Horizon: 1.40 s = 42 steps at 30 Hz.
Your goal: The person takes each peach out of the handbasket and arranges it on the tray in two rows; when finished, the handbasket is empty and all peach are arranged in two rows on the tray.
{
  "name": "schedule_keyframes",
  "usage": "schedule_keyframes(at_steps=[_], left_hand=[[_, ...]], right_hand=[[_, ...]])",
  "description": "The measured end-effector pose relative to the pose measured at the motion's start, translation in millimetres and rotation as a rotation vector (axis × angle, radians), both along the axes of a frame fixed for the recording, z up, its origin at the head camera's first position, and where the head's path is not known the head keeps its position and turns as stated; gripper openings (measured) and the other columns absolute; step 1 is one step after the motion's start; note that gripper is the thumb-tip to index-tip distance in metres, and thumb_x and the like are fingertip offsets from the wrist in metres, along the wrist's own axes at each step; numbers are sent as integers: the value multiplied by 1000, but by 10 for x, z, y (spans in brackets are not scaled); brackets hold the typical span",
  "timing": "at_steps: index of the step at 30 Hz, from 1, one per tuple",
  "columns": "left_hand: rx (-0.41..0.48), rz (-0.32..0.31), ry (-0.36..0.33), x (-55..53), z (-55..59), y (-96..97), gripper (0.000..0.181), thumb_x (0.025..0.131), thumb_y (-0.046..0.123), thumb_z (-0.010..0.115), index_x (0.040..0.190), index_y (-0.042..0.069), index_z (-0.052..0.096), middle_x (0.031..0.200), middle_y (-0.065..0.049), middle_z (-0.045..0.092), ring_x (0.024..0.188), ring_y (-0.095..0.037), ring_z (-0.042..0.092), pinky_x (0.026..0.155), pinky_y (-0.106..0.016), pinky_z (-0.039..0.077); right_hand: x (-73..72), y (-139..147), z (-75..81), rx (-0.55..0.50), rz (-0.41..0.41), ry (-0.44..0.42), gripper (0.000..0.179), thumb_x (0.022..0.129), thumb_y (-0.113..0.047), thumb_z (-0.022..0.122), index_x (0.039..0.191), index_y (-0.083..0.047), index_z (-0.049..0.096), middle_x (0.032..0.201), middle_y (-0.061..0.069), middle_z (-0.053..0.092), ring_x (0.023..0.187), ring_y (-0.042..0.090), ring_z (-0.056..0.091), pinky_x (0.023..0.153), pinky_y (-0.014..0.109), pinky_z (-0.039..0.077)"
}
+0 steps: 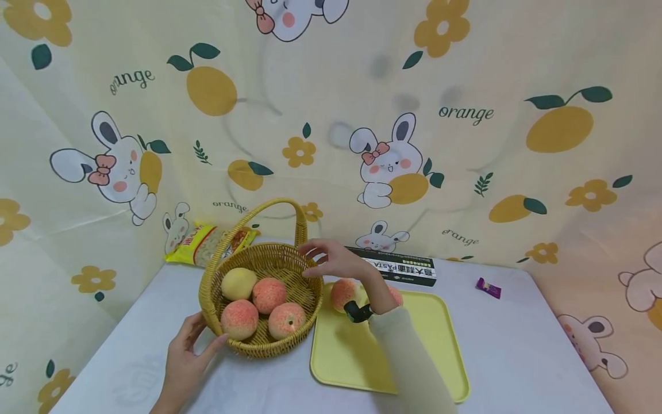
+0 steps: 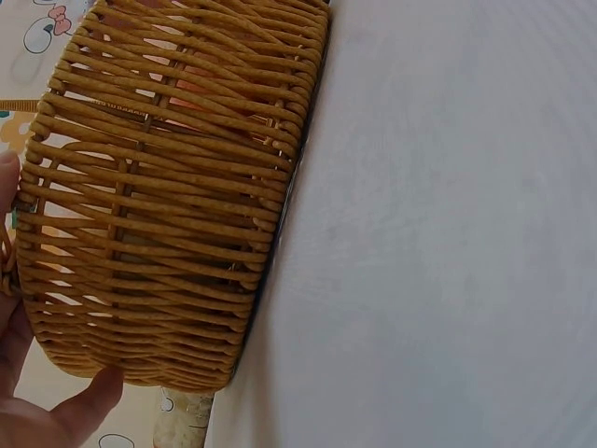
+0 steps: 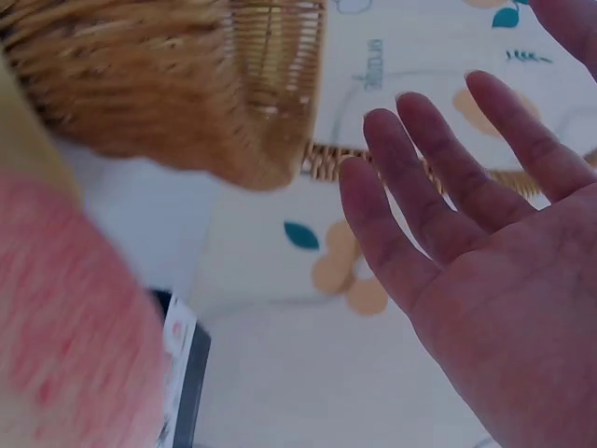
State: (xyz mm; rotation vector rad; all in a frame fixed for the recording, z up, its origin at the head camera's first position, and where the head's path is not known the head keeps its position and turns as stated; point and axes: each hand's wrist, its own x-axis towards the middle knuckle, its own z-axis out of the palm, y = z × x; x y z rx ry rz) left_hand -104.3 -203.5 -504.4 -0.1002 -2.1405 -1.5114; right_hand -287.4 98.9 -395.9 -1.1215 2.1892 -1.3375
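A wicker basket [image 1: 264, 349] with a tall arched handle stands on the table, holding several peaches [image 1: 269, 295], one of them mostly yellow [image 1: 239, 284]. At its left side my left hand [image 1: 187, 359] grips the basket, fingers by the rim near the handle's base and thumb against the woven wall. My right hand [image 1: 338, 260] is over the right rim, fingers loosely spread and nothing in them. In the right wrist view its palm shows bare, beside the basket. Two pink peaches [image 1: 342, 294] lie at the back of the yellow tray [image 1: 331, 362], partly behind my right wrist.
Behind the tray lies a black and white pasta box [image 1: 403, 267]. A yellow food bag [image 1: 199, 244] leans at the back left, behind the basket. Toward the right of the white table is a small purple packet [image 1: 488, 288]. A printed cloth hangs behind the table.
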Motion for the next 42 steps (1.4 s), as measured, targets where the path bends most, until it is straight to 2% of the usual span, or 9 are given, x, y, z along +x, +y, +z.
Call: schedule_keyframes(at_steps=[4, 10, 14, 19, 22, 28, 33, 38, 42], left_hand=[[4, -9, 18, -8, -1, -10, 52, 78, -13, 78, 126, -7, 57, 119, 5, 61, 111, -9, 59, 101, -9, 43], [8, -17, 30, -28, -18, -9, 53, 78, -14, 78, 126, -6, 57, 119, -8, 62, 111, -5, 58, 101, -10, 44], [-4, -31, 46, -45, -25, 2, 53, 78, -13, 78, 126, -6, 57, 119, -17, 61, 112, -3, 57, 102, -10, 44], [-21, -41, 72, -47, -19, 7, 53, 78, -13, 78, 126, -7, 57, 118, -21, 60, 112, -2, 57, 102, -9, 43], [-7, -30, 63, -45, -17, 2, 53, 77, -13, 78, 125, -6, 57, 118, -21, 61, 112, -1, 57, 102, -9, 43], [6, -25, 55, -46, -40, -17, 53, 78, -13, 78, 126, -7, 57, 120, -20, 61, 113, -8, 59, 102, -10, 44], [13, -32, 58, -34, -45, -28, 53, 78, -12, 78, 127, -4, 58, 120, -17, 61, 113, -9, 59, 102, -11, 44], [11, -29, 60, -17, -43, -30, 55, 77, -12, 79, 127, -3, 58, 120, -9, 62, 113, -9, 59, 103, -10, 43], [8, -20, 50, -7, -21, -28, 54, 78, -10, 80, 126, -1, 59, 120, 1, 62, 114, -8, 59, 103, -10, 43]], right_hand=[[-44, -151, 28, 19, 20, -2, 52, 90, -8, 72, 137, 2, 54, 134, 17, 56, 123, 37, 54, 102, 53, 51], [-126, -349, 8, 58, 55, 15, 51, 90, -11, 73, 136, 1, 56, 132, 19, 58, 119, 30, 57, 98, 40, 55], [-156, -457, -18, 79, 73, 4, 52, 91, -12, 72, 138, 3, 54, 134, 24, 56, 120, 34, 57, 97, 32, 55], [-179, -559, -55, 99, 74, -10, 52, 93, -12, 70, 138, 5, 52, 134, 24, 55, 121, 37, 55, 99, 30, 53], [-198, -613, -88, 102, 95, -44, 53, 93, -11, 69, 140, 5, 50, 136, 25, 54, 122, 37, 55, 98, 30, 53], [-240, -713, -142, 130, 144, -102, 51, 94, -9, 68, 140, 6, 50, 137, 26, 53, 124, 37, 54, 98, 28, 53], [-253, -750, -150, 187, 211, -169, 52, 94, -4, 67, 141, 8, 47, 142, 28, 48, 128, 43, 50, 99, 28, 52], [-286, -762, -206, 199, 268, -238, 53, 92, 2, 65, 140, 11, 46, 144, 29, 45, 131, 47, 45, 100, 30, 52], [-300, -767, -246, 204, 276, -268, 53, 90, 4, 66, 140, 9, 48, 144, 27, 47, 130, 41, 49, 100, 30, 52]])
